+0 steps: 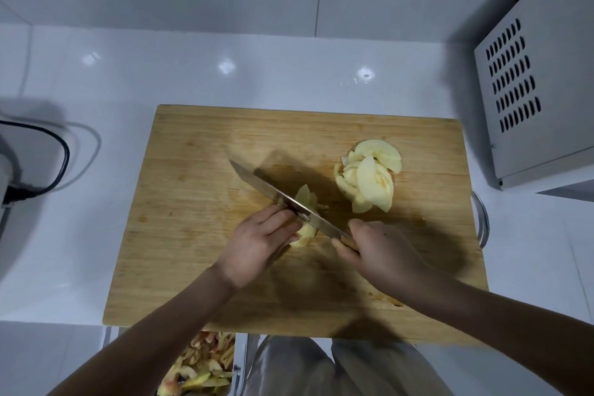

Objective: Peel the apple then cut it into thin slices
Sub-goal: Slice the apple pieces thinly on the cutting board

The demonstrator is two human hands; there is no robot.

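A peeled apple piece lies in the middle of the wooden cutting board. My left hand presses down on it with its fingertips against the blade. My right hand grips the handle of a long knife; the blade runs diagonally up-left and rests in the apple piece. A few freshly cut slices stand just beyond the blade. A pile of thin pale slices sits on the board's right half.
A grey vented appliance stands at the right on the white counter. A black cable loops at the left. Below the board's near edge is a bin of apple peels. A metal handle shows at the board's right edge.
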